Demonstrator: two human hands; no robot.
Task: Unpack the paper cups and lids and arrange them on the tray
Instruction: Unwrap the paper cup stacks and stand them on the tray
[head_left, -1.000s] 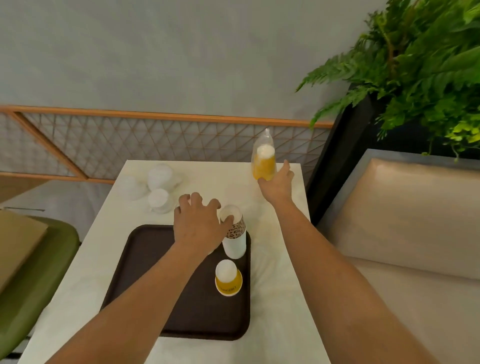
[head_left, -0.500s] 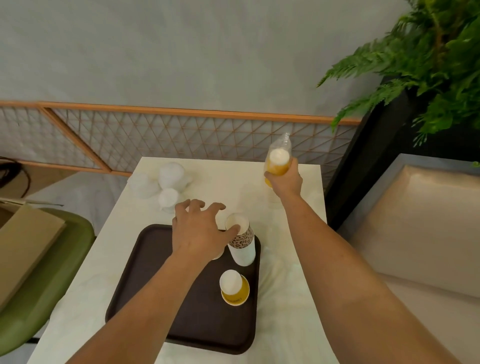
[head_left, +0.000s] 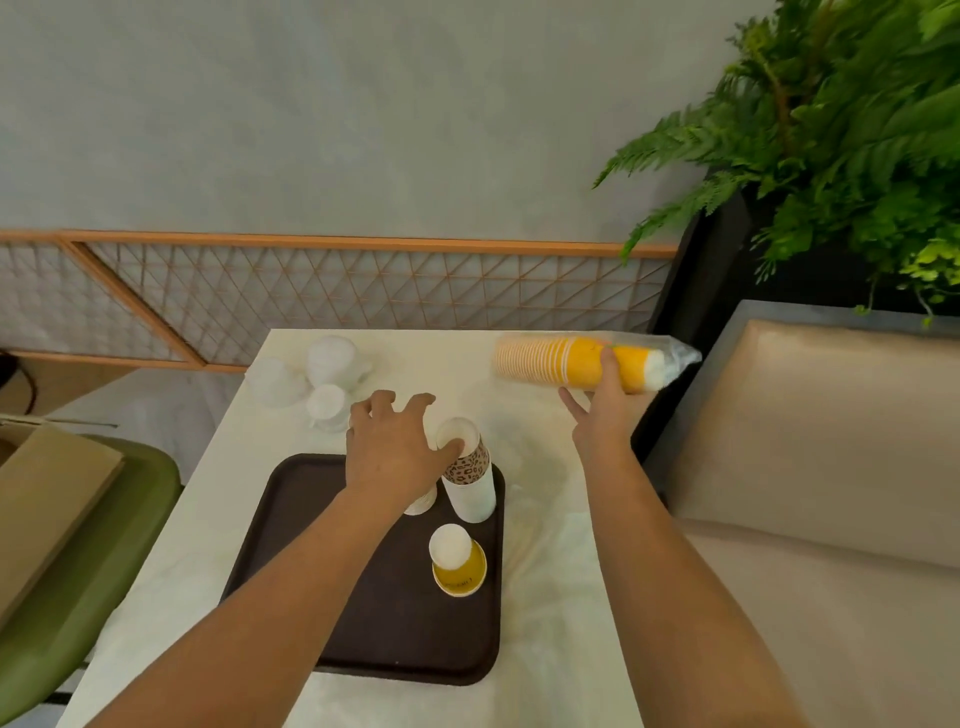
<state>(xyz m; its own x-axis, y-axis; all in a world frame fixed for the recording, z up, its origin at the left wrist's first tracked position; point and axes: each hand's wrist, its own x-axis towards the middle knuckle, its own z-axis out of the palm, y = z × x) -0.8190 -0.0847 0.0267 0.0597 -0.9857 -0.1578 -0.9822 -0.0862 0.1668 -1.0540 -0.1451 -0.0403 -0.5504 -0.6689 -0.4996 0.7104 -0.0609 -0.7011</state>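
A dark brown tray (head_left: 332, 613) lies on the white table. On its right side stand an upside-down white stack of cups with a leopard-print band (head_left: 467, 478) and an upside-down yellow cup (head_left: 458, 564). My left hand (head_left: 395, 457) hovers over the tray's far edge, fingers spread, its thumb touching the top of the leopard stack; a white cup under it is mostly hidden. My right hand (head_left: 602, 410) grips a stack of yellow cups in a clear plastic sleeve (head_left: 571, 361), tipped on its side above the table's far right corner.
Wrapped white lids (head_left: 322, 374) lie at the table's far left. A beige seat (head_left: 810, 467) and a black planter with a fern (head_left: 841, 156) are on the right. A green chair with a cardboard box (head_left: 47, 499) is on the left. A lattice railing runs behind.
My right hand took hold of the upright sleeved yellow stack and tipped it onto its side. My left hand stayed over the tray by the leopard stack.
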